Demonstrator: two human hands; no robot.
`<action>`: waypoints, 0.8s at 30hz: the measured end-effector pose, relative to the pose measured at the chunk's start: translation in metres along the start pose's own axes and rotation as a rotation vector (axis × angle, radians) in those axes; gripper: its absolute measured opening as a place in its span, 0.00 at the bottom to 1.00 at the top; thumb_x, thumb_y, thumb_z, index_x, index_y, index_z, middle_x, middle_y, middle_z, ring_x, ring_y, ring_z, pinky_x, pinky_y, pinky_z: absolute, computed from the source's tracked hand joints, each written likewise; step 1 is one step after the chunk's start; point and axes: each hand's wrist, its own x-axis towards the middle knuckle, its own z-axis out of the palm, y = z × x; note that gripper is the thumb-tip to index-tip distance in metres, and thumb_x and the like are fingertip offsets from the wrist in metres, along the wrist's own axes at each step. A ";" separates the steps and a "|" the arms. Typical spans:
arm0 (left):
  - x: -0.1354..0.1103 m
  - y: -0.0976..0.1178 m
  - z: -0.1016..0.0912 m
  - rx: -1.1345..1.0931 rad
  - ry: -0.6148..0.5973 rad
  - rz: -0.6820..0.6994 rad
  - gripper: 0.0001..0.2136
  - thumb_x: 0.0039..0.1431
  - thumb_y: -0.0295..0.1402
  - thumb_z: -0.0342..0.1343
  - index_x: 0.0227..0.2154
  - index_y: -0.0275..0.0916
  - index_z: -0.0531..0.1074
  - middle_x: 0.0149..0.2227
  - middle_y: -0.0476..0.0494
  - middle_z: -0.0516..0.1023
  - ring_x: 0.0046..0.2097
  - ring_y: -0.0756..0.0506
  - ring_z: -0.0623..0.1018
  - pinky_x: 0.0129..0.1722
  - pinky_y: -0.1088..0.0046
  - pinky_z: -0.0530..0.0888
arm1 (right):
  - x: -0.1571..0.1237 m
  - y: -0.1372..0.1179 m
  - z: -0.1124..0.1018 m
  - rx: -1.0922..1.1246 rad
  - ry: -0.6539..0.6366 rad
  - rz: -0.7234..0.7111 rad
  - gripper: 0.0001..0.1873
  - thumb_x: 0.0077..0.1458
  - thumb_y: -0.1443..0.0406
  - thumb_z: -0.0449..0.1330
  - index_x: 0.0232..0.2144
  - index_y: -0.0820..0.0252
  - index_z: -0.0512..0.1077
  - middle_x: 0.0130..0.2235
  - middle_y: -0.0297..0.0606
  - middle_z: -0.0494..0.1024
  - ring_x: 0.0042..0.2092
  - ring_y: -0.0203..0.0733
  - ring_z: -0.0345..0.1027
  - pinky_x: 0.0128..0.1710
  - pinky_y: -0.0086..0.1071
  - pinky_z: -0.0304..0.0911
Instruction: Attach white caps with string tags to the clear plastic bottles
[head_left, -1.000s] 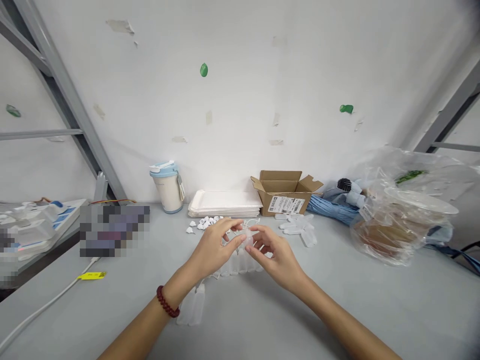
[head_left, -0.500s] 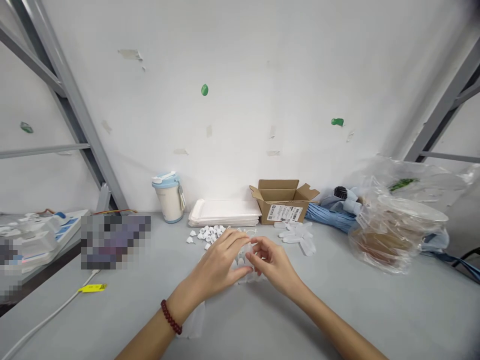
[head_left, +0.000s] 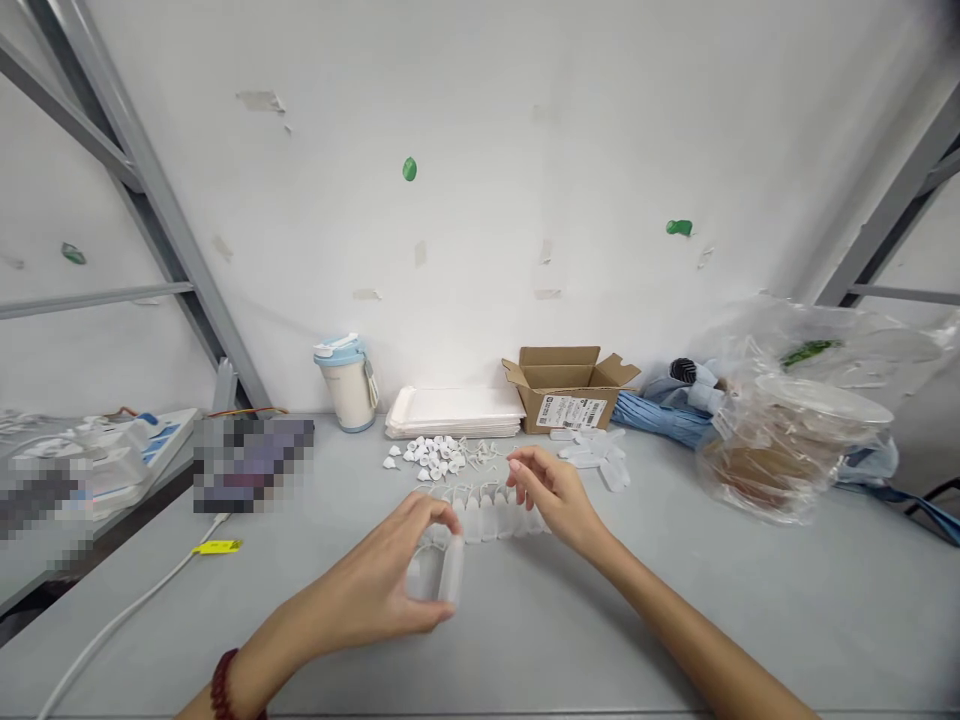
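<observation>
My left hand (head_left: 390, 575) grips a translucent white tube-like piece (head_left: 451, 572) by its two ends, between thumb and fingers. A thin white loop shows beside that piece, within the curve of the hand. My right hand (head_left: 555, 500) hovers over the right end of a row of similar translucent pieces (head_left: 487, 520) with thin white loops at their tops. Its fingers are loosely bent, and nothing shows in them. Beyond the row lie a pile of small white caps (head_left: 435, 455) and some thin off-white bits (head_left: 481, 453).
Along the wall stand a lidded cup (head_left: 349, 385), a stack of white padded envelopes (head_left: 457, 408) and an open cardboard box (head_left: 568, 408). More translucent pieces (head_left: 600, 455) lie before the box. At right are blue cords (head_left: 660, 420) and a plastic-wrapped spool (head_left: 795, 450); at left, a white cable (head_left: 135, 610).
My hands have moved apart. The left came down and left and now holds a translucent piece; the right shifted slightly up and right. The row of pieces is now uncovered.
</observation>
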 end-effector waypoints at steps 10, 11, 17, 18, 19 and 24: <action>-0.021 -0.017 0.009 0.055 -0.072 -0.043 0.20 0.42 0.26 0.55 0.41 0.43 0.62 0.45 0.46 0.64 0.48 0.43 0.66 0.48 0.67 0.66 | 0.015 0.019 -0.017 -0.174 0.151 -0.023 0.15 0.54 0.54 0.51 0.36 0.59 0.63 0.25 0.34 0.71 0.23 0.36 0.64 0.23 0.31 0.63; -0.021 -0.018 0.009 0.063 -0.070 -0.037 0.20 0.41 0.26 0.55 0.42 0.43 0.62 0.45 0.45 0.64 0.48 0.42 0.65 0.48 0.67 0.66 | 0.016 0.021 -0.020 -0.198 0.164 -0.021 0.14 0.54 0.55 0.51 0.36 0.59 0.63 0.25 0.34 0.71 0.23 0.36 0.64 0.23 0.31 0.63; -0.020 -0.021 0.007 0.085 -0.072 -0.030 0.20 0.41 0.26 0.55 0.42 0.43 0.63 0.45 0.45 0.65 0.48 0.42 0.66 0.47 0.67 0.66 | 0.022 0.032 -0.035 -0.256 0.198 -0.004 0.15 0.54 0.55 0.50 0.37 0.59 0.63 0.26 0.35 0.71 0.24 0.37 0.64 0.24 0.32 0.63; -0.020 -0.022 0.007 0.084 -0.072 -0.029 0.20 0.42 0.26 0.55 0.42 0.43 0.63 0.45 0.44 0.65 0.48 0.42 0.66 0.47 0.67 0.67 | 0.022 0.034 -0.036 -0.267 0.200 0.000 0.15 0.54 0.54 0.49 0.37 0.59 0.63 0.26 0.35 0.71 0.23 0.37 0.64 0.23 0.32 0.63; -0.021 -0.022 0.007 0.080 -0.072 -0.028 0.20 0.42 0.27 0.55 0.42 0.43 0.63 0.45 0.44 0.65 0.48 0.42 0.66 0.47 0.67 0.67 | 0.023 0.035 -0.037 -0.283 0.201 0.004 0.15 0.54 0.54 0.49 0.37 0.60 0.63 0.26 0.35 0.71 0.24 0.38 0.64 0.23 0.32 0.63; -0.021 -0.019 0.002 0.058 -0.081 -0.014 0.22 0.41 0.26 0.56 0.43 0.43 0.63 0.45 0.45 0.66 0.48 0.42 0.66 0.47 0.68 0.67 | 0.026 0.043 -0.044 -0.442 0.195 -0.006 0.13 0.55 0.58 0.48 0.38 0.60 0.63 0.27 0.36 0.72 0.26 0.39 0.65 0.26 0.33 0.61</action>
